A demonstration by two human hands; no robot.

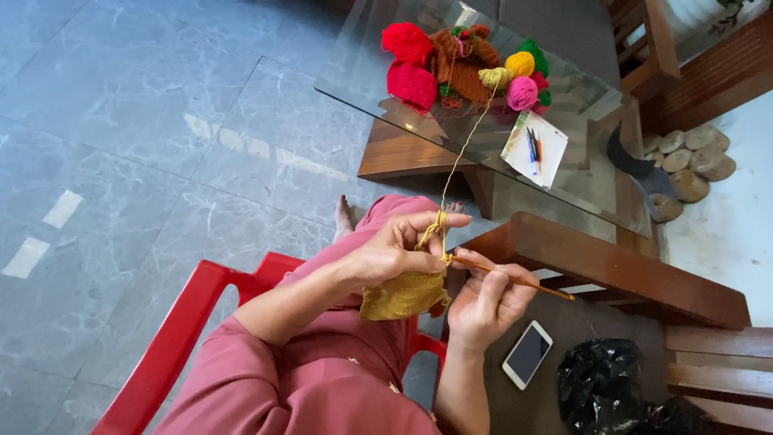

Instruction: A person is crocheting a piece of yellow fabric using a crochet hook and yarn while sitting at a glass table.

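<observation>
Grey tile floor; yellow crochet piece (405,295) hangs under left hand (392,251).

Your left hand (392,248) pinches the mustard crochet piece (405,294), its yarn strand (463,153) looped over your fingers. Your right hand (485,300) grips the crochet hook (515,279), whose tip seems buried in the stitches. The strand runs up to the yarn balls (467,64) on the glass table (362,76).

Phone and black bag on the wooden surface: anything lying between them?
Nothing; in the head view, bare wood separates the phone from the black bag.
</observation>
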